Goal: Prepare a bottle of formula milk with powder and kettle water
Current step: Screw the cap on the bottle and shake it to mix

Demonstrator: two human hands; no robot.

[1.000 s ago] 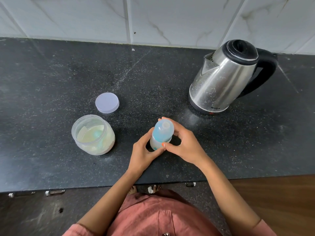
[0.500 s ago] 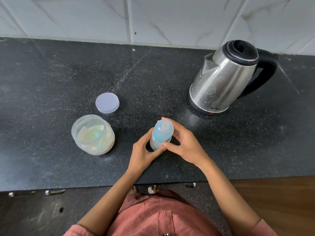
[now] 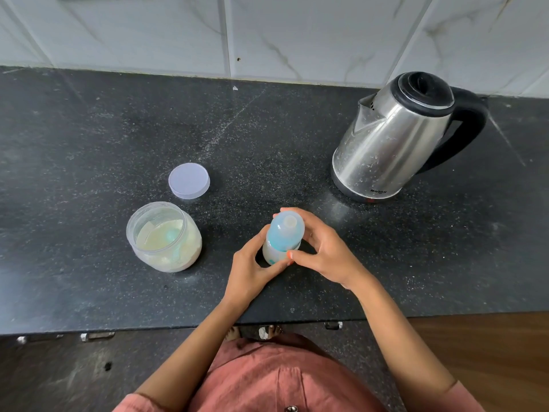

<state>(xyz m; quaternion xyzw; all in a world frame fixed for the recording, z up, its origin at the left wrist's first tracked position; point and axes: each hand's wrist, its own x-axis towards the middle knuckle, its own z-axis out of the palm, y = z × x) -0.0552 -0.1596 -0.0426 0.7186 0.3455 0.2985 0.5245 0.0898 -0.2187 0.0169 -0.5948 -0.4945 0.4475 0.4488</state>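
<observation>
A small baby bottle [image 3: 283, 237] with a pale blue cap stands on the black counter [image 3: 89, 129], near its front edge. My left hand [image 3: 251, 270] grips the bottle's lower body. My right hand [image 3: 323, 251] curls around the blue cap from the right, thumb at its base. An open clear jar of pale formula powder [image 3: 165, 237] with a blue scoop inside sits to the left. The steel kettle [image 3: 395, 138] with a black lid and handle stands at the back right, its lid closed.
The jar's round lilac lid [image 3: 189, 180] lies flat behind the jar. A white tiled wall [image 3: 267, 34] backs the counter. Below the front edge are dark cabinet fronts with metal handles [image 3: 96, 336] and a wooden floor [image 3: 490, 352].
Both hands stay on the bottle; the right hand's fingers have shifted slightly around the cap. Nothing else has moved.
</observation>
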